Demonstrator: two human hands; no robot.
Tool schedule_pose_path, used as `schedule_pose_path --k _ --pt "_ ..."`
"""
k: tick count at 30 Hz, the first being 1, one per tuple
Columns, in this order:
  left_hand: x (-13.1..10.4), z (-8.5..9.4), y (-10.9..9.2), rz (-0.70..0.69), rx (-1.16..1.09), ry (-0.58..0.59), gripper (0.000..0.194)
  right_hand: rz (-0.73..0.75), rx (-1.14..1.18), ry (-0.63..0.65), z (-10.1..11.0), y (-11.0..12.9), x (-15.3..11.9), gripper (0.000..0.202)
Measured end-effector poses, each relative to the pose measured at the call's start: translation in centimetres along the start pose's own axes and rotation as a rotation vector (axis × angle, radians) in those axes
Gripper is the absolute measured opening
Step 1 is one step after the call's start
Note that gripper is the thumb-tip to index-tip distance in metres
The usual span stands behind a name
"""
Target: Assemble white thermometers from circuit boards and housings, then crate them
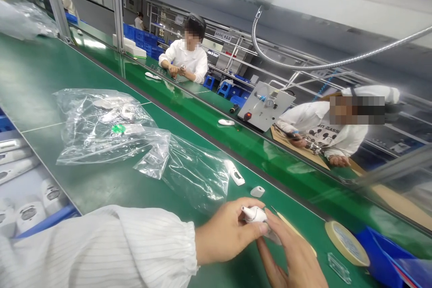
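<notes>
My left hand (229, 229) reaches in from a white ruffled sleeve and is closed around a small white plastic part with a pointed tip (254, 214). From the right, my right hand (293, 252) grips the lower end of the same part with its fingers. Just beyond my hands, a white cap-like piece (257, 191) and a long white shell with a dark slot (235, 173) lie on the green table (101, 191). A thin pale stick-like tool (290, 225) lies behind my right hand, partly hidden by it.
A clear plastic bag (111, 130) with white parts spreads over the table. On the right are a tape roll (347, 243), a clear plastic piece (339, 267) and a blue bin (388, 252). White housings (30, 211) fill a tray at lower left. Two people work across the green belt (189, 108).
</notes>
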State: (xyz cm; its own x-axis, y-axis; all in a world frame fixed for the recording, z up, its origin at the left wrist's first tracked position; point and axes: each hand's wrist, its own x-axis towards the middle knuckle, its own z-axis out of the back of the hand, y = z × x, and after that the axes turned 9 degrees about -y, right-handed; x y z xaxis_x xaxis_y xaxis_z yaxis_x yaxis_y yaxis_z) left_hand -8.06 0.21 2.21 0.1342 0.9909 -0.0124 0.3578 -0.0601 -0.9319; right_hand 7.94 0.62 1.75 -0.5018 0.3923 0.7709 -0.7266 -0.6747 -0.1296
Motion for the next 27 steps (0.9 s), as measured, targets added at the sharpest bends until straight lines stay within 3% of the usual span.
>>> schedule_pose_path --k 6,11,14,17,21,27 --pt "0.0 0.3 -0.2 -0.067 0.085 0.004 0.028 -0.264 0.166 -0.032 0.2 -0.2 0.4 0.026" --pt "0.3 0.5 -0.1 -0.196 0.041 0.096 0.023 -0.47 0.39 0.097 0.7 -0.9 0.9 0.021" --pt "0.5 0.7 -0.1 -0.276 0.148 0.089 0.023 -0.52 0.542 0.105 0.9 -0.8 1.1 0.018" --pt "0.6 0.8 -0.4 -0.27 0.251 0.115 0.024 -0.55 0.606 0.06 1.2 -0.6 1.2 0.016" --pt "0.8 0.8 -0.9 -0.277 0.327 0.1 0.023 -0.553 0.613 0.025 1.3 -0.3 1.2 0.017" --pt "1.2 1.0 -1.2 -0.274 0.374 0.103 0.022 -0.532 0.593 -0.126 1.2 -0.1 1.4 0.014"
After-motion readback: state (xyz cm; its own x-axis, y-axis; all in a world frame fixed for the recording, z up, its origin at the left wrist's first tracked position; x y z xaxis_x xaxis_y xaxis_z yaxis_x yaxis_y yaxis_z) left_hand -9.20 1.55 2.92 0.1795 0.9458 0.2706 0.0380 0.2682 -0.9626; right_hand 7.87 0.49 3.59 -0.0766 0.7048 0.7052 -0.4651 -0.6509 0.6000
